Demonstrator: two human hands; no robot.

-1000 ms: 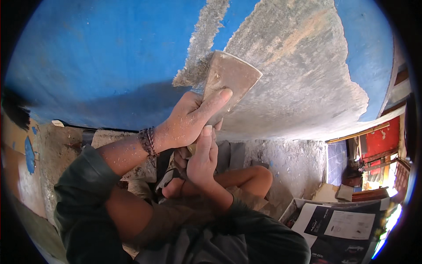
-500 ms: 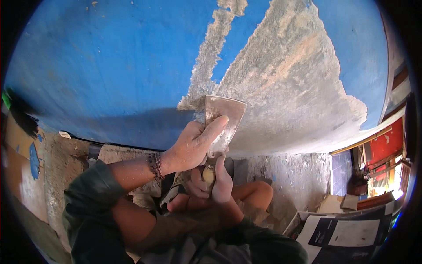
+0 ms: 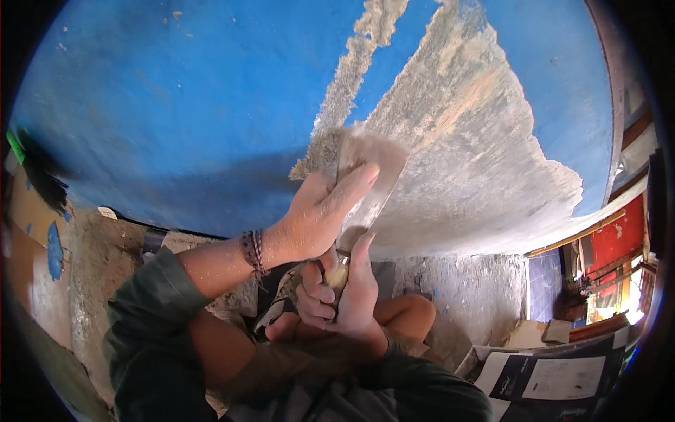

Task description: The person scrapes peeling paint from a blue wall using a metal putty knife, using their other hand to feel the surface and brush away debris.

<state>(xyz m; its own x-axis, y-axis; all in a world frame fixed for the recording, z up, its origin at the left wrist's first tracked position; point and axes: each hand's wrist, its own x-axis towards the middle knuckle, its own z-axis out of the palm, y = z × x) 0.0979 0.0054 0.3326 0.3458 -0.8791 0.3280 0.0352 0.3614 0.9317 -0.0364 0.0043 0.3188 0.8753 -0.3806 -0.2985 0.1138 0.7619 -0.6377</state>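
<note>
A putty knife with a wide metal blade and a pale handle is held between both my hands. My left hand clasps the blade, thumb lying along its face and the other fingers hidden behind. Lower down, my right hand wraps the handle, its thumb pointing up toward the blade. The blade's slightly blurred top edge is at the blue painted wall, where paint meets a bare grey plaster patch. A narrow strip of bare plaster runs up beside it. Pale dust covers my fingers.
At the far left are black bristles with a green part. My bent knee is below the wall. Lower right stands a box with black and white printed cardboard. Beyond it are a red panel and a bright opening.
Both hands have moved the putty knife a little up and to the right along the wall. The grip is the same, and the view has shifted slightly.
</note>
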